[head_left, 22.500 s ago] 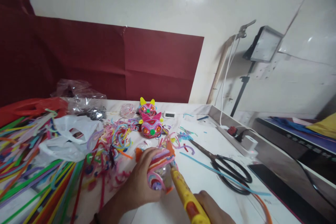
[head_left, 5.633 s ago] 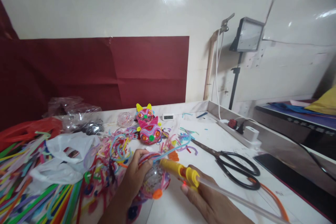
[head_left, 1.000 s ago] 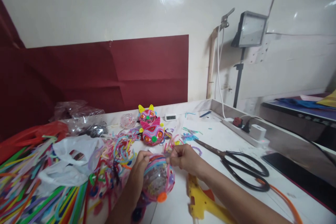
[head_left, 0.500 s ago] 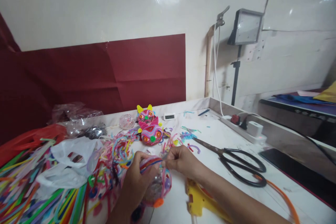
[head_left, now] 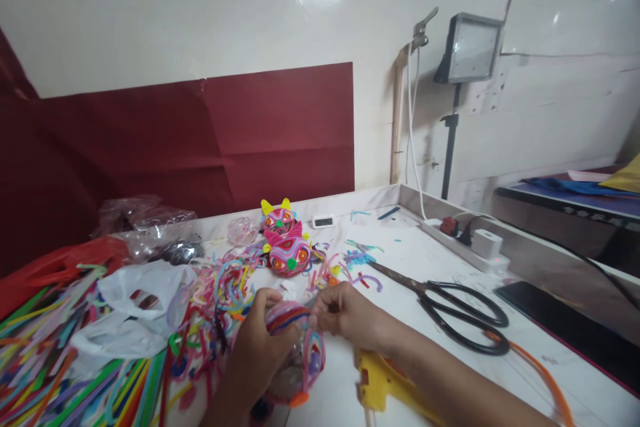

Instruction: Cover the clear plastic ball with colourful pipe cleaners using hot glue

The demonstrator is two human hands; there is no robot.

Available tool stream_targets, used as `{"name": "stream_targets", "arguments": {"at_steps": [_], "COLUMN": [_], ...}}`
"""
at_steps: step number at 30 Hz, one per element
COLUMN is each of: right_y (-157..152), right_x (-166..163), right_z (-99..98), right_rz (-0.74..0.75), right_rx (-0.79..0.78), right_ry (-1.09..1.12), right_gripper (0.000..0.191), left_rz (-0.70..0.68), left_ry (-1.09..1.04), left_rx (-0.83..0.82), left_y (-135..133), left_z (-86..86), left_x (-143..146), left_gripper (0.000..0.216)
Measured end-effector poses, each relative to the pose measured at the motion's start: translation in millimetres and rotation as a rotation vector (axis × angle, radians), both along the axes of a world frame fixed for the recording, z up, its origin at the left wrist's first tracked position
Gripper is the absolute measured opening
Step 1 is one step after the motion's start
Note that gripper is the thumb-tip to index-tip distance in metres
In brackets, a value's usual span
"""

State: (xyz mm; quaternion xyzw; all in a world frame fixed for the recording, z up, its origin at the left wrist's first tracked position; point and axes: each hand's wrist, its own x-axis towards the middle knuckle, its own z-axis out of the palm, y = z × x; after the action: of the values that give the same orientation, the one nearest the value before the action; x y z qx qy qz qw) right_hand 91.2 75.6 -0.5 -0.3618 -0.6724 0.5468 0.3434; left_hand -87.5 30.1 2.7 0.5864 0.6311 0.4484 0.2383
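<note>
My left hand [head_left: 255,350] is closed around a clear round ball [head_left: 290,377] partly covered with coloured pipe cleaners. Pink, red and blue strips curve over its top, and a ringed eye shape with a purple centre shows on its right side. An orange piece sits low on the ball. At the upper right edge, my right hand [head_left: 345,313] has its thumb and fingers pinched together by the strip ends; what they hold is too small to make out. Beyond my hands stand two finished-looking cat heads, a pink one [head_left: 289,257] and one with yellow ears [head_left: 277,217].
Loose pipe cleaners [head_left: 45,353] and a white plastic bag [head_left: 133,307] lie at left. Large black-handled scissors [head_left: 440,307] are to the right, near a phone [head_left: 565,327] and a power strip [head_left: 467,247]. A yellow glue gun [head_left: 380,380] lies under my right forearm.
The ball has tipped slightly, its orange piece now lower. My right fingers have shifted a little along its edge and curled more. My left hand keeps its hold.
</note>
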Motion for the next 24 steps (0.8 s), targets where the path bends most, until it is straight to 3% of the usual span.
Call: {"name": "stream_targets", "arguments": {"at_steps": [15, 24], "right_y": [-0.1, -6.6], "right_x": [-1.9, 5.4], "right_z": [-2.8, 2.7], "right_rz": [0.003, 0.089], "right_rx": [-0.037, 0.007], "right_ry": [0.009, -0.019], "right_gripper": [0.010, 0.012], "left_rz": [-0.128, -0.186], "left_ry": [0.100, 0.106], "left_rx": [0.086, -0.025], "left_y": [4.4, 4.2], "left_z": [-6.8, -1.0], "left_x": [-7.5, -14.0], "left_gripper": [0.024, 0.026]}}
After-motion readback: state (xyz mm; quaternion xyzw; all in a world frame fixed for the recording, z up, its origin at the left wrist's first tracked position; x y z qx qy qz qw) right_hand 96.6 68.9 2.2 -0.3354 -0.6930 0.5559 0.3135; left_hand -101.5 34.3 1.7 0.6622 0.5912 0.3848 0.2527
